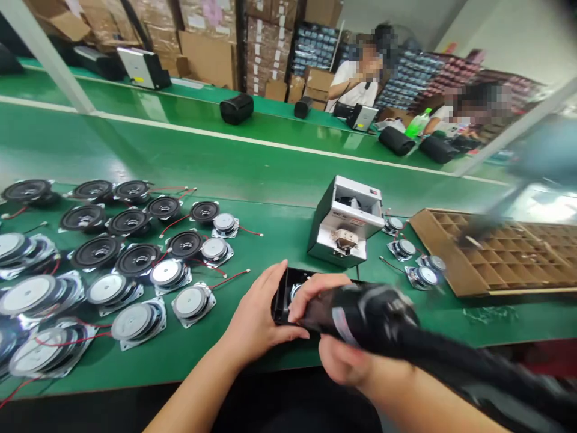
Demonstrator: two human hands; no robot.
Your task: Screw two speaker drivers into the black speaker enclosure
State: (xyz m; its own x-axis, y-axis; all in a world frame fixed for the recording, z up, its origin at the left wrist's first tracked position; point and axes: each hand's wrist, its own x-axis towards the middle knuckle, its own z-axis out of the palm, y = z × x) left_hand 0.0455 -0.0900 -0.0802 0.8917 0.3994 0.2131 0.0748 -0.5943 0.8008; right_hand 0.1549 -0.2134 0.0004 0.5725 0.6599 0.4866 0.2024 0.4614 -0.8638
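**Both hands on housing & driver**

My left hand (255,322) has its grip wrapped round a black plastic speaker housing (288,294) at the green desk (270,240) edge. My right hand (347,355) grip is clenched on a black, blurred electric screwdriver (374,316) w/ its tip over the housing. Round metal-backed speakers w/ red wires (192,300) lie just left.

Loose speaker drivers (135,319) cover the green bench (252,162) left, a cardboard divider tray (505,258) right, a white dispenser box (347,222) between.
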